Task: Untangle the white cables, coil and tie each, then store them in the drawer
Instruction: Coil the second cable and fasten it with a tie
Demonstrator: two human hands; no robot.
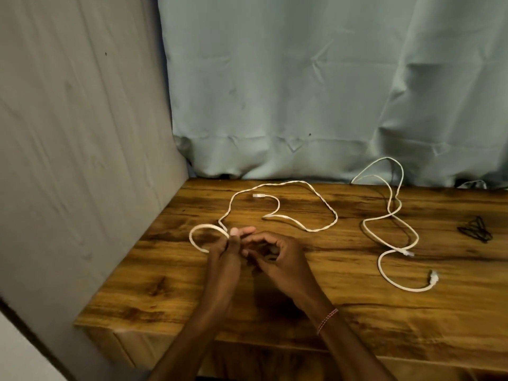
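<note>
Two cables [316,204] [395,229] on table [357,312] — side by side

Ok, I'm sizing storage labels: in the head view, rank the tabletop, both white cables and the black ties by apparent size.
1. tabletop
2. left cable and right cable: similar spread, not ranked apart
3. black ties

White cables [324,207], brown streaked wood-grain table [330,298], black ties [475,229], pale green curtain [302,92]

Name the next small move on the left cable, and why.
Probably: right hand pulls in slack and lays a second turn onto the loop the left hand pinches. Only one loop is formed; the rest of that white cable trails loose across the table, apart from the second cable.
</note>
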